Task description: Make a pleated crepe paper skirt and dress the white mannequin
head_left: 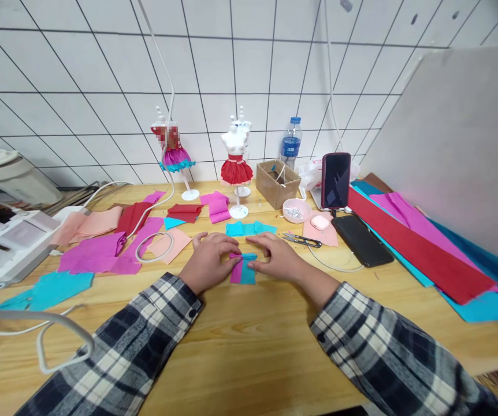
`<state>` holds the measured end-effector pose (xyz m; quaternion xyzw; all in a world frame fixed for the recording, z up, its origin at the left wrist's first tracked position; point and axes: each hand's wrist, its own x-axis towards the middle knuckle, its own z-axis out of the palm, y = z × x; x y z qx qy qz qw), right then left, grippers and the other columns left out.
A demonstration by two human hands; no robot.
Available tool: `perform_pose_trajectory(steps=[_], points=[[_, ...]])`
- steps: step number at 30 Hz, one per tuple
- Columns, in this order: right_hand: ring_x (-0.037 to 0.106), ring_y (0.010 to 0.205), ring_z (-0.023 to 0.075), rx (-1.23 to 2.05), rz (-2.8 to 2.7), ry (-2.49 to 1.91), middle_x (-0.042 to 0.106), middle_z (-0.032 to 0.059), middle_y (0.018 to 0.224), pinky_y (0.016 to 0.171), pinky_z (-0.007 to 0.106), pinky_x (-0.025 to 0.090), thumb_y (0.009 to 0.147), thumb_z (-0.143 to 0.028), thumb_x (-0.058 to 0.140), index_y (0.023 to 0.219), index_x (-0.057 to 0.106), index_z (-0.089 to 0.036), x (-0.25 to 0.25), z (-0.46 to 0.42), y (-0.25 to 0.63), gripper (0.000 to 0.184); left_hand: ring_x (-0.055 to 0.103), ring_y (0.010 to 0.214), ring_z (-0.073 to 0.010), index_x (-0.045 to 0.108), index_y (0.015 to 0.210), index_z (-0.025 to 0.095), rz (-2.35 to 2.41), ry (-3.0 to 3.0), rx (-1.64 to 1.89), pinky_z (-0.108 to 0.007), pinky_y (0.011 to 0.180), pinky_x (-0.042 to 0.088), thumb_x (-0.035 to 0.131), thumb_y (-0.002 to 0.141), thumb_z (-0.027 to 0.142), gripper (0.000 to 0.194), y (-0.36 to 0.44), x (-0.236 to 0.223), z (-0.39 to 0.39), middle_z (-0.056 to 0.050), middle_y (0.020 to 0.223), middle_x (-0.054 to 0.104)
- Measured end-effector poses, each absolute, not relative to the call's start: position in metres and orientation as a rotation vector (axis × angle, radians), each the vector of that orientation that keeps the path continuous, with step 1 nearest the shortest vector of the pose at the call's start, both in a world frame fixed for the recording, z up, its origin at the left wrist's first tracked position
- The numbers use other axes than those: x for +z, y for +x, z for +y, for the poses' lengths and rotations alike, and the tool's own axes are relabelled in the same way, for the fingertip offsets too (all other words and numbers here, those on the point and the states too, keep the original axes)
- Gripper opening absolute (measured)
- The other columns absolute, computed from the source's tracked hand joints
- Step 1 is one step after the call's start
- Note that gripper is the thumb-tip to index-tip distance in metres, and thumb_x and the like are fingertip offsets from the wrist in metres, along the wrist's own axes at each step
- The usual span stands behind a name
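The thumb and forefinger of the left hand [208, 263] come close together at the upper left edge of a small magenta-and-teal crepe paper piece [244, 269]; whether they really pinch it, I cannot tell. The thumb of the right hand [279, 258] lies on the teal part, with its forefinger spread away from this thumb. The piece is flat on the near side of the wooden table [231, 352], between the two hands. Just beyond them there is a turquoise crepe strip [249, 229], and to the right the thread snips [303, 240], near a pink bowl [296, 212] (it contains some small, pale items). On the left are magenta crepe sheets [88, 254] and a white power strip [19, 242]. Farther away stands a miniature dress form [234, 140] in a red skirt [237, 172], left of a cardboard box [277, 190]. On the far right, a long red crepe strip [422, 248] lies across other coloured sheets.
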<state>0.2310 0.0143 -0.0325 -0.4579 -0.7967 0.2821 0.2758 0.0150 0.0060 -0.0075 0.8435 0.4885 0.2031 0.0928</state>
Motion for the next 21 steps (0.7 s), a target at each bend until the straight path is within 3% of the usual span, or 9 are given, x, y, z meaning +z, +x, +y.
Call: perform_pose_trajectory(steps=[1,3,5,7,11,16,21], points=[[0.062,0.095,0.0190,0.748,-2.143,-1.224,0.064,0.0105,0.124,0.080,0.030,0.048,0.073,-0.033,0.081,0.128,0.065,-0.020,-0.0336,0.0144,0.2302,0.059,0.064,0.107,-0.0251,0.074,0.088,0.029,1.428,2.516,0.598,-0.052,0.104,0.021,0.064,0.085,0.036,0.013,0.0150,-0.0078,0.0058,-0.001,0.106,0.076],[0.062,0.098,0.0193,0.740,-2.152,-1.215,0.069,0.0083,0.115,0.083,0.030,0.047,0.075,-0.027,0.078,0.117,0.071,-0.021,-0.0358,0.0152,0.2292,0.043,0.064,0.106,-0.0242,0.074,0.089,0.030,1.410,2.532,0.585,-0.053,0.105,0.018,0.063,0.087,0.036,0.013,0.0149,-0.0082,0.0052,0.000,0.101,0.077],[0.064,0.088,0.0171,0.740,-2.154,-1.222,0.072,0.0046,0.096,0.079,0.028,0.046,0.079,-0.022,0.074,0.098,0.077,-0.022,-0.0372,0.0164,0.2291,0.020,0.064,0.103,-0.0238,0.074,0.088,0.030,1.425,2.533,0.566,-0.054,0.105,0.016,0.062,0.087,0.037,0.014,0.0146,-0.0086,0.0047,0.000,0.096,0.077],[0.062,0.077,0.0149,0.734,-2.141,-1.245,0.072,0.0019,0.083,0.072,0.027,0.045,0.079,-0.019,0.073,0.088,0.078,-0.022,-0.0375,0.0171,0.2294,0.010,0.064,0.100,-0.0242,0.075,0.090,0.030,1.453,2.521,0.549,-0.055,0.105,0.017,0.063,0.087,0.039,0.015,0.0140,-0.0095,0.0050,-0.002,0.095,0.077],[0.057,0.065,0.0127,0.719,-2.098,-1.296,0.069,-0.0010,0.074,0.063,0.024,0.041,0.078,-0.019,0.073,0.088,0.076,-0.021,-0.0364,0.0159,0.2286,0.010,0.064,0.102,-0.0251,0.074,0.105,0.030,1.484,2.503,0.558,-0.052,0.104,0.022,0.064,0.087,0.038,0.022,0.0126,-0.0110,0.0068,-0.005,0.102,0.077],[0.055,0.060,0.0121,0.721,-2.086,-1.298,0.071,-0.0012,0.075,0.059,0.024,0.039,0.079,-0.020,0.072,0.098,0.075,-0.022,-0.0366,0.0144,0.2270,0.020,0.064,0.098,-0.0238,0.077,0.091,0.030,1.438,2.496,0.531,-0.051,0.102,0.023,0.063,0.088,0.038,0.016,0.0136,-0.0081,0.0063,-0.004,0.095,0.076],[0.056,0.063,0.0132,0.722,-2.087,-1.303,0.071,0.0004,0.074,0.061,0.025,0.040,0.079,-0.019,0.072,0.084,0.078,-0.022,-0.0384,0.0162,0.2269,0.008,0.063,0.103,-0.0246,0.075,0.092,0.030,1.417,2.483,0.526,-0.053,0.104,0.020,0.064,0.087,0.037,0.014,0.0137,-0.0076,0.0043,-0.003,0.098,0.076]])
